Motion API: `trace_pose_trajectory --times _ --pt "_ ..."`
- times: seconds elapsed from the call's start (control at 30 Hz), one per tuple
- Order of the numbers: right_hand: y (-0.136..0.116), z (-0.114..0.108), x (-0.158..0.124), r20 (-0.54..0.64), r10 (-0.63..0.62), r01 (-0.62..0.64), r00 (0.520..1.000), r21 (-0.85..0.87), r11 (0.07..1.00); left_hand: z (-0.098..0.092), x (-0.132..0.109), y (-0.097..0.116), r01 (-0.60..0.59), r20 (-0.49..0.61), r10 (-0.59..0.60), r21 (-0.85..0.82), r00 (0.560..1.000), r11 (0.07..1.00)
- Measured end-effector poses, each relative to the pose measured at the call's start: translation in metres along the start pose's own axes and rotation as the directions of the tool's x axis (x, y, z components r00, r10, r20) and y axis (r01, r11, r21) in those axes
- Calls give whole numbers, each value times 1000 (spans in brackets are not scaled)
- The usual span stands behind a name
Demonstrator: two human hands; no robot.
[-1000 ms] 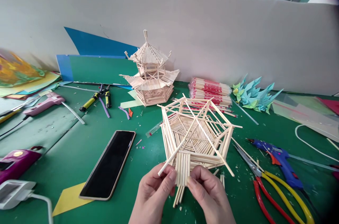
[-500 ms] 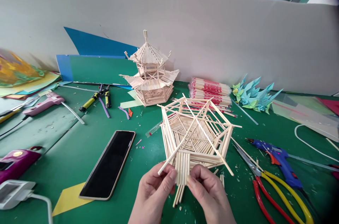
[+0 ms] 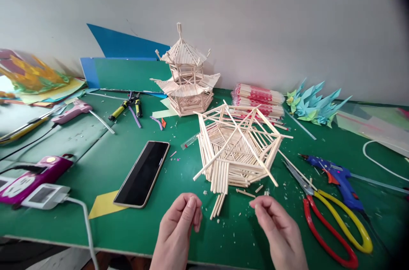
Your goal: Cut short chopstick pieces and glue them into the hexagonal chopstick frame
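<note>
A hexagonal frame of thin wooden sticks (image 3: 235, 142) sits in front of me, two long sticks crossing over its top. A short panel of sticks set side by side (image 3: 220, 177) leans out from its near side, and a few loose sticks (image 3: 217, 206) lie beneath it. My left hand (image 3: 179, 225) is just left of those sticks, thumb and fingers pressed together. On their right, my right hand (image 3: 277, 228) has its thumb and forefinger closed. Both hands are apart from the frame, and I see nothing in either.
Behind stands a finished-looking stick pagoda (image 3: 188, 76) beside packed sticks (image 3: 257, 99). Scissors (image 3: 322, 214) and a blue glue gun (image 3: 338, 180) lie right. Left are a phone (image 3: 142, 175), a purple power strip (image 3: 41, 178), a pink glue gun (image 3: 73, 112) and pliers (image 3: 126, 106).
Both hands have let go of the short stick panel and drawn apart, nearer to me. The panel stays against the frame. The view has tipped downward.
</note>
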State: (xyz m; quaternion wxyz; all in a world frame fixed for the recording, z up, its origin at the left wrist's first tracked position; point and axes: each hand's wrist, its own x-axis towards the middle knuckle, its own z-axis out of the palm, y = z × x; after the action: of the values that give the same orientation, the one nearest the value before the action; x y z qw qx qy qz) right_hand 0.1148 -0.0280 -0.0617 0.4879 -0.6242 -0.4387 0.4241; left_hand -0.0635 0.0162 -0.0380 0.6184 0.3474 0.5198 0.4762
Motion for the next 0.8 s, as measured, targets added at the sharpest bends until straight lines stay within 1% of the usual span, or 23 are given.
trace_pose_trajectory --times 0.03,0.1,0.13,0.17,0.2,0.23,0.3,0.33,0.37,0.4,0.43,0.53,0.6,0.67,0.8 --pt "5 -5 -2 -38 -72 68 997 -96 993 -3 -4 -6 -37 14 36 69 999 997" --pt "11 -13 -4 -84 -229 197 970 -285 938 -8 -11 -17 -135 60 124 253 990 958" --pt "12 -14 -4 -83 -291 244 953 -355 902 -10 -13 -21 -191 97 167 363 981 912" --pt "13 -15 -4 -74 -337 281 939 -401 872 -11 -14 -24 -252 141 210 471 967 845" --pt "13 -15 -3 -66 -365 305 928 -426 852 -11 -15 -26 -322 195 256 570 947 756" --pt "13 -14 -2 -61 -385 322 921 -437 840 -10 -15 -27 -397 261 300 651 917 647" --pt "14 -14 1 -57 -420 350 906 -456 818 -8 -12 -29 -526 404 353 752 844 398" --pt "16 -15 3 -61 -437 360 897 -470 806 -6 -9 -29 -567 465 355 775 811 279" --pt "18 -18 5 -73 -451 363 890 -487 795 -3 -7 -30 -589 511 339 787 789 184" --pt "20 -22 7 -94 -460 356 883 -505 786 -1 -4 -31 -597 539 319 794 780 117" --pt "23 -27 9 -125 -467 341 875 -526 780 1 -1 -32 -595 551 302 800 778 77" --pt "33 -46 12 -233 -477 268 847 -587 763 7 7 -36 -585 555 284 811 782 26" --pt "39 -58 13 -247 -475 239 845 -619 748 10 11 -38 -577 559 275 817 782 -19" --pt "41 -65 13 -203 -465 242 862 -642 728 12 14 -41 -582 573 266 811 775 -52" --pt "38 -65 14 -21 -412 296 911 -663 688 13 20 -44 -608 604 264 790 752 -73"
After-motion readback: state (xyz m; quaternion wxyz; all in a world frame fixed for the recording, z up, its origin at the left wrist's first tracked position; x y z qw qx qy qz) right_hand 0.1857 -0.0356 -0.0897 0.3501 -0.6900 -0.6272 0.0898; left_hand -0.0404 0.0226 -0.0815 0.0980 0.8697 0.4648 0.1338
